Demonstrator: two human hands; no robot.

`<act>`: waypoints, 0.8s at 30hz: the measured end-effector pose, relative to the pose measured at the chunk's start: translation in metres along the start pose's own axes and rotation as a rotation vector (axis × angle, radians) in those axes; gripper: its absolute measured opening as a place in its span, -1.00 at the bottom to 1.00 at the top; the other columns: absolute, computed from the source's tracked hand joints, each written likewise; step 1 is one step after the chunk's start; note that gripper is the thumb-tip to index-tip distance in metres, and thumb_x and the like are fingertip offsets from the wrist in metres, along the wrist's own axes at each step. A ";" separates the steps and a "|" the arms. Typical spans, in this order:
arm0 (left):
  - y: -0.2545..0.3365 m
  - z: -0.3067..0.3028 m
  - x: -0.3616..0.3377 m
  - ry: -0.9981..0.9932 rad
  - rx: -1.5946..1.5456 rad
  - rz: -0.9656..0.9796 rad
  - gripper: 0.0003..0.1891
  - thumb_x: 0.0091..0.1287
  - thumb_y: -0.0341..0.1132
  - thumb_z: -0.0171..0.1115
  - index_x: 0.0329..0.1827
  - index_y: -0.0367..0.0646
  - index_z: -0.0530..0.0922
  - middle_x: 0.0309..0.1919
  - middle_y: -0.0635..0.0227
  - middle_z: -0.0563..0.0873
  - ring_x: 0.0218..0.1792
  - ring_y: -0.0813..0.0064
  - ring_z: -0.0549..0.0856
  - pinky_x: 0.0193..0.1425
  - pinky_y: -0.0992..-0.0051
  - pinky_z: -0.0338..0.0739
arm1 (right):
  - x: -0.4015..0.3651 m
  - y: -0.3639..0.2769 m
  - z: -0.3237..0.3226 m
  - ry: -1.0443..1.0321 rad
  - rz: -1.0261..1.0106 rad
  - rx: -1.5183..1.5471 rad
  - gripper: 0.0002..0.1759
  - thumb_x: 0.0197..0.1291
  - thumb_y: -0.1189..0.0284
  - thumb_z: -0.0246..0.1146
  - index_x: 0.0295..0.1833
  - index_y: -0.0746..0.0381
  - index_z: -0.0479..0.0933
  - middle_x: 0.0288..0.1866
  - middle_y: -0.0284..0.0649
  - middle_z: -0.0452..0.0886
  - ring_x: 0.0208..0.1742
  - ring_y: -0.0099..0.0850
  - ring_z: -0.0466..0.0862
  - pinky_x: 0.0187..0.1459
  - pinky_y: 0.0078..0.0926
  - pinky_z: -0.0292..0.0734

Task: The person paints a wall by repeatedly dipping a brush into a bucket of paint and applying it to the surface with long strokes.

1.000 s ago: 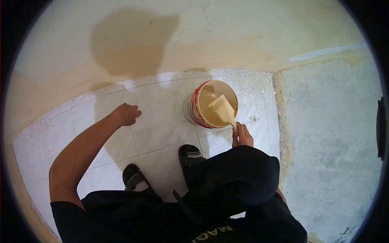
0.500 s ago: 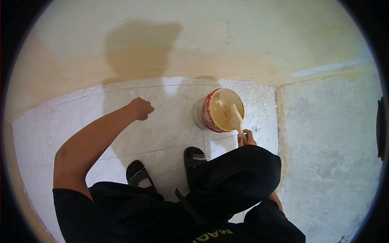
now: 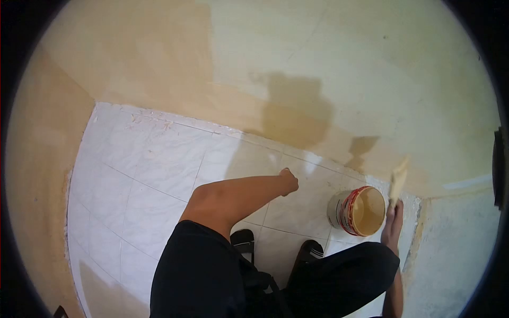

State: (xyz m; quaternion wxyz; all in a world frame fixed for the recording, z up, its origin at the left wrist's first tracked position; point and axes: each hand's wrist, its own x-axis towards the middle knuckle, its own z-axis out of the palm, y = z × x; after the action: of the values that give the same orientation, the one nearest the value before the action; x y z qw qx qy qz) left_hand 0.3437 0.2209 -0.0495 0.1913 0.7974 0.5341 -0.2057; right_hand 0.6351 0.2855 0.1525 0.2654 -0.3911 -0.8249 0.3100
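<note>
A paintbrush (image 3: 398, 177) points upward from my right hand (image 3: 392, 220), whose fingers are wrapped round its handle. Its pale, paint-coated head is a little blurred in front of the lower wall. Just left of that hand stands a paint bucket (image 3: 339, 210) with a red band round its rim and beige paint inside. My left hand (image 3: 289, 182) hovers over the floor to the left of the bucket, curled into a fist with nothing visible in it.
Ahead is a wall (image 3: 159, 58), partly beige and partly pale green. A grey-white wall (image 3: 450, 254) rises at the right. My sandals (image 3: 310, 249) rest on white floor tiles (image 3: 159, 153), with paint flakes along the wall's base.
My right hand has lifted the paintbrush out of the bucket and moved it to the bucket's right, near the wall. My view has turned, so the bucket appears lower and farther right.
</note>
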 end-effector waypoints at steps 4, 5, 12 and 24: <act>0.008 0.009 -0.002 -0.063 0.007 -0.050 -0.78 0.06 -0.31 0.35 -0.19 0.02 0.67 -0.22 0.34 0.72 -0.15 0.38 0.69 0.00 0.17 0.41 | 0.058 -0.054 0.071 -0.415 -0.182 0.348 -0.61 0.42 0.44 -0.06 0.28 0.29 0.12 -0.22 -0.29 0.37 -0.20 -0.56 0.37 -0.12 -0.61 0.34; 0.010 0.013 0.003 -0.109 -0.003 -0.091 -0.72 0.06 -0.29 0.36 -0.12 0.03 0.65 -0.18 0.33 0.71 -0.13 0.38 0.68 0.00 0.16 0.43 | 0.066 -0.074 0.098 -0.512 -0.196 0.467 -0.60 0.42 0.43 -0.04 0.28 0.28 0.09 -0.25 -0.30 0.37 -0.22 -0.57 0.36 -0.16 -0.62 0.34; 0.010 0.036 0.005 -0.172 -0.029 -0.132 -0.62 0.08 -0.21 0.34 0.02 0.07 0.58 -0.06 0.33 0.64 -0.04 0.37 0.63 0.02 0.19 0.45 | 0.105 -0.168 0.250 -0.627 -0.260 0.417 -0.86 0.40 0.41 0.00 -0.10 0.26 0.26 -0.42 -0.37 0.30 -0.41 -0.62 0.29 -0.33 -0.64 0.30; 0.006 0.057 0.008 -0.113 -0.100 -0.065 -0.52 0.12 -0.09 0.28 0.15 0.11 0.49 0.12 0.36 0.54 0.09 0.34 0.54 0.05 0.25 0.48 | 0.107 -0.196 0.369 -0.444 -0.123 1.018 -0.92 0.41 0.46 -0.11 -0.14 0.23 0.26 -0.43 -0.35 0.34 -0.43 -0.61 0.33 -0.38 -0.63 0.32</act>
State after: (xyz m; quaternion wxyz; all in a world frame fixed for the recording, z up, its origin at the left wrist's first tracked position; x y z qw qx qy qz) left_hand 0.3444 0.1949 -0.1013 0.2538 0.7562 0.5578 -0.2295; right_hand 0.2312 0.1616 0.0681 0.2582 -0.0902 -0.6284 0.7282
